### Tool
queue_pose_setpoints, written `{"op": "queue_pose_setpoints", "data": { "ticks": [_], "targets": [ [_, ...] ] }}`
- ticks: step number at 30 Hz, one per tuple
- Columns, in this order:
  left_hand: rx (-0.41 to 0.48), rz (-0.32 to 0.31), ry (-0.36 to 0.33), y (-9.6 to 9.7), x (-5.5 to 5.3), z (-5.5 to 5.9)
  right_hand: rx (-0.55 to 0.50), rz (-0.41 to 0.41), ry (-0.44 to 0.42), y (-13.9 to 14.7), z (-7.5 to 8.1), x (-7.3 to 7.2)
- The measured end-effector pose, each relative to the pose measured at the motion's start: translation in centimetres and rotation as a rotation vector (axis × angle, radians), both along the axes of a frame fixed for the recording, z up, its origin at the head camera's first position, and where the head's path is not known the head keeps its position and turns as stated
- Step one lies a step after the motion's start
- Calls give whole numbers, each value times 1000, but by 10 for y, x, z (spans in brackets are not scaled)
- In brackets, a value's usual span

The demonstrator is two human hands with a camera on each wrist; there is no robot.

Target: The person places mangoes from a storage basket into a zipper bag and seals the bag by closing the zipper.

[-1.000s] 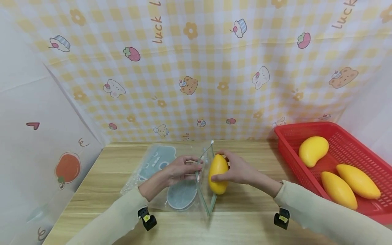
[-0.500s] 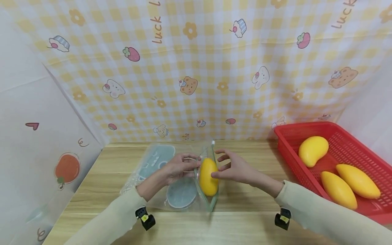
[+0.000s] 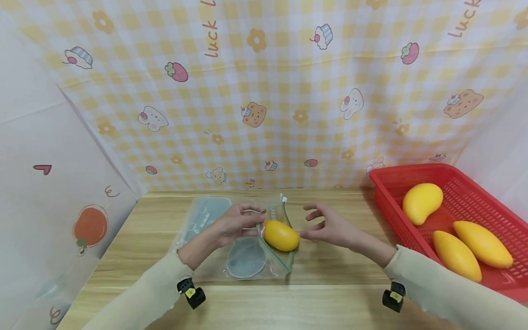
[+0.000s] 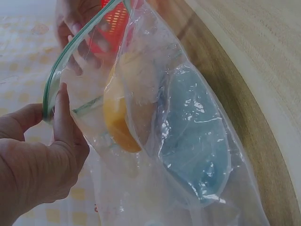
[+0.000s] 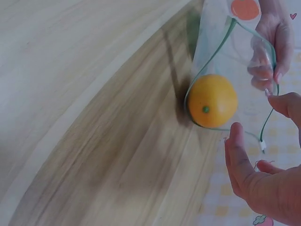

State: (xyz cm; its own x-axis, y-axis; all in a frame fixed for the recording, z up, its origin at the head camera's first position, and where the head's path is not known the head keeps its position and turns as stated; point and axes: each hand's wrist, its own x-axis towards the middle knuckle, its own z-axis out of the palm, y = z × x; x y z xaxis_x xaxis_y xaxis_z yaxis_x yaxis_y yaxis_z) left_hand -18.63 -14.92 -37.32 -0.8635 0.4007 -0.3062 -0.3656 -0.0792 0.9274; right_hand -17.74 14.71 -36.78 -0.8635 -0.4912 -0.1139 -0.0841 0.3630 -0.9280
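A clear zip bag (image 3: 246, 257) with pale blue printing and a green zip edge lies on the table. Its mouth faces right and is spread apart. My left hand (image 3: 239, 223) pinches the upper rim between thumb and fingers, also plain in the left wrist view. Just inside the mouth rests a yellow mango (image 3: 282, 235), its green stem end showing in the right wrist view (image 5: 212, 100). To the right of the mouth hovers my right hand (image 3: 332, 227), fingers spread and loosely bent, holding nothing. Its lowest digit is close to the mango; I cannot tell whether they touch.
At the right stands a red plastic basket (image 3: 396, 229) holding 3 more mangoes, one of them (image 3: 422, 203) near the back. A checked cloth (image 3: 255, 91) hangs behind the wooden table (image 3: 330, 298). A white zip slider (image 3: 283, 199) sits at the bag's far corner.
The mango went from my right hand's grip into the bag's mouth and turned from upright to lying slanted. My right hand let go and drew back right. The left hand shifted slightly left.
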Motion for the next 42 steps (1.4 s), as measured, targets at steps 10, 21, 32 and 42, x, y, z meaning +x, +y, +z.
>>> {"op": "queue_pose_setpoints", "data": {
  "ticks": [10,21,32,42],
  "targets": [
    [13,-14,0,-2,1,3,17,-18,-16,12,-9,-2],
    [12,-14,32,0,2,11,36,-18,-21,13,-15,-1],
    [47,-15,41,0,2,15,-26,22,54,10,-28,-10],
    [47,-50,46,1,4,12,-43,27,168,-12,-37,-28]
  ]
}}
